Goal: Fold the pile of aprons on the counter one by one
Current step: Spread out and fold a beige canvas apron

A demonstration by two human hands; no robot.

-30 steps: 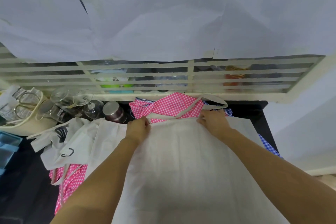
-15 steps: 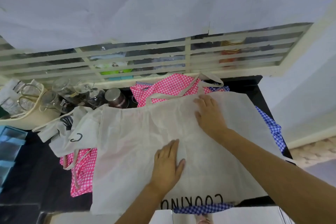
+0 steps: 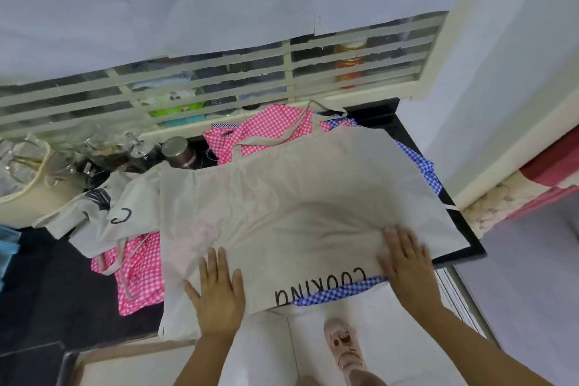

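A beige apron (image 3: 297,197) printed "COOKING" lies spread flat on the black counter (image 3: 460,229), its near edge hanging over the front. My left hand (image 3: 217,291) presses flat on its near left part, fingers straight. My right hand (image 3: 405,263) lies flat on its near right part. Under it show a pink checked apron (image 3: 269,128) at the back, more pink checked cloth (image 3: 141,273) at the left, and a blue checked apron (image 3: 419,163) at the right and front. Another beige apron (image 3: 103,216) lies crumpled at the left.
A steel canister (image 3: 178,152) and glassware (image 3: 94,153) stand at the back left beside a cream basket (image 3: 34,191). A louvred window (image 3: 219,78) backs the counter. A white wall (image 3: 501,103) bounds the right. My foot (image 3: 343,345) is on the white floor below.
Both hands slid from the apron's far edge toward me over the cloth, flattening it. The view tilted down, showing the counter's front edge and the floor.
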